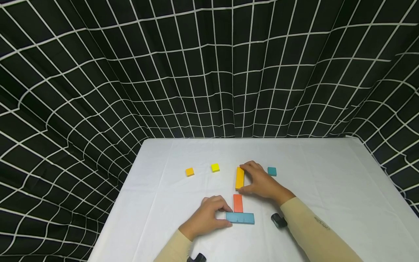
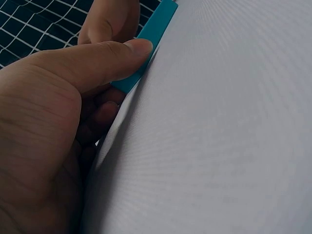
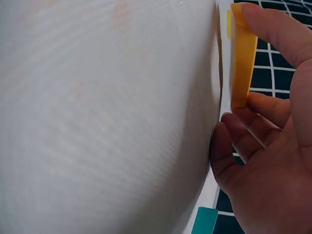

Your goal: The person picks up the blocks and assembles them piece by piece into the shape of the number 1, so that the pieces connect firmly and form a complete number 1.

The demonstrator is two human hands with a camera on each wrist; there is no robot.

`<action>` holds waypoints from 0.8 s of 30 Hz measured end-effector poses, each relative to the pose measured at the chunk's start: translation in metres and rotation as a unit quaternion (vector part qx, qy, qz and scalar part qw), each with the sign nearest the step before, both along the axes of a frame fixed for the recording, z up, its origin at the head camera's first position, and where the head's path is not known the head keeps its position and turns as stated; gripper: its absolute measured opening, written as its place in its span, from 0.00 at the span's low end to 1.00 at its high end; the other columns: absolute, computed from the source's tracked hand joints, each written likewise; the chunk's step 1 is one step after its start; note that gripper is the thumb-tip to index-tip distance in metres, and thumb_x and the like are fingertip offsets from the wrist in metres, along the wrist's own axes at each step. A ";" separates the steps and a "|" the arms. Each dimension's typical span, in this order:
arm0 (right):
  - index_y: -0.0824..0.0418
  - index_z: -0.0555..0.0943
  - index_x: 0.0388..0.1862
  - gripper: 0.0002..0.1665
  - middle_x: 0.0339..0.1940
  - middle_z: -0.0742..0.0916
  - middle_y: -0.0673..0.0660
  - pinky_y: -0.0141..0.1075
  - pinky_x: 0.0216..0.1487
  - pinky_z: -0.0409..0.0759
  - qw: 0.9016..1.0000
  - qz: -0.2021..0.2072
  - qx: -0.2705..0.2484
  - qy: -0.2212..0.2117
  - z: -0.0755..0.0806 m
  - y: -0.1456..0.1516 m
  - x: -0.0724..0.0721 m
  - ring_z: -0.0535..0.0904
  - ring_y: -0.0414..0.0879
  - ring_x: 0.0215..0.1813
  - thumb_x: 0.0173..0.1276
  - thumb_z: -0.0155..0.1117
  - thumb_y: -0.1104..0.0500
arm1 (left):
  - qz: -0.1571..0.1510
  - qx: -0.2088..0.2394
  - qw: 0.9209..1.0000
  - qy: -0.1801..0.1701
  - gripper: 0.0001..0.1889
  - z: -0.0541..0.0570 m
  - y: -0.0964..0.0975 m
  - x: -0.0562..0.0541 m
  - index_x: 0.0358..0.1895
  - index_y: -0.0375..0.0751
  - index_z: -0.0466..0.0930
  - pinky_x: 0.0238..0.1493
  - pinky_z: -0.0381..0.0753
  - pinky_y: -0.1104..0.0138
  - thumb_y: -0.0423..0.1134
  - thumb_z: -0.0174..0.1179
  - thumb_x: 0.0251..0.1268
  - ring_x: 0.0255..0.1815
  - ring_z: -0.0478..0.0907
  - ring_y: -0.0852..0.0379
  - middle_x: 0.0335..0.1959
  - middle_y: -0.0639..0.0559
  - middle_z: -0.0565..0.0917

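Note:
My left hand (image 1: 208, 214) pinches the left end of a long blue block (image 1: 242, 218) between thumb and fingers. In the left wrist view the thumb lies over one side of that blue block (image 2: 164, 22), low at the white cloth. A shorter red block (image 1: 238, 203) stands end-on to the blue one, just beyond its middle. Farther out, my right hand (image 1: 262, 183) grips a long orange-yellow block (image 1: 240, 178) by its two ends. The right wrist view shows the thumb on one end of this orange-yellow block (image 3: 243, 63) and a fingertip at the other.
A teal block (image 1: 272, 171) lies just right of the right hand. Farther left are a small yellow block (image 1: 215, 167) and a small orange block (image 1: 190, 172). A white cloth (image 1: 327, 182) covers the table; black grid-patterned curtains (image 1: 226, 72) hang around it.

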State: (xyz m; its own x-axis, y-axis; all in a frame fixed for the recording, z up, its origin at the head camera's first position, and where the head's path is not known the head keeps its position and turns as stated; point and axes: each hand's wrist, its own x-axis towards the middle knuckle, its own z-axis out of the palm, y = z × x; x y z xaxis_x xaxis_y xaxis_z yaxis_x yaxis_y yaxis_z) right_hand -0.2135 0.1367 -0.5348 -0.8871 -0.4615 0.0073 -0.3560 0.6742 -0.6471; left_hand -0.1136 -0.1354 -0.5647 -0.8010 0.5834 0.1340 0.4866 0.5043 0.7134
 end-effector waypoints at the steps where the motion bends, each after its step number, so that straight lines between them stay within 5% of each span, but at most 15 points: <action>1: 0.63 0.76 0.78 0.55 0.71 0.78 0.58 0.60 0.74 0.70 1.000 0.002 0.003 -0.001 -0.001 0.000 -0.001 0.70 0.60 0.74 0.55 0.91 0.47 | 0.000 0.001 1.000 -0.002 0.15 0.000 0.000 0.000 0.49 0.59 0.88 0.61 0.66 0.60 0.47 0.82 0.64 0.50 0.76 0.74 0.46 0.74 0.80; 9: 0.64 0.74 0.79 0.56 0.73 0.78 0.59 0.60 0.75 0.69 1.000 0.019 0.010 -0.010 -0.003 0.000 -0.004 0.68 0.61 0.75 0.57 0.90 0.46 | 0.007 0.000 0.999 -0.034 0.14 0.001 0.001 0.000 0.49 0.60 0.88 0.62 0.65 0.59 0.46 0.82 0.64 0.50 0.77 0.73 0.46 0.74 0.80; 24: 0.61 0.75 0.80 0.46 0.75 0.78 0.59 0.62 0.74 0.69 0.999 0.018 0.019 -0.024 -0.001 0.000 -0.004 0.68 0.61 0.76 0.68 0.82 0.46 | 0.008 0.002 0.999 -0.031 0.14 0.001 0.001 0.000 0.49 0.59 0.89 0.62 0.65 0.60 0.44 0.82 0.64 0.50 0.77 0.73 0.45 0.74 0.80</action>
State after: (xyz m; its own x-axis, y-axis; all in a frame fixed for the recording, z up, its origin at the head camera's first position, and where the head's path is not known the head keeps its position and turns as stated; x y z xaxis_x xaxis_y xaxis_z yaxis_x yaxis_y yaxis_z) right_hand -0.2171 0.1370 -0.5356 -0.8689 -0.4922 -0.0531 -0.3492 0.6855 -0.6388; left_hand -0.1141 -0.1341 -0.5634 -0.8166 0.5708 0.0860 0.4337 0.5084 0.7440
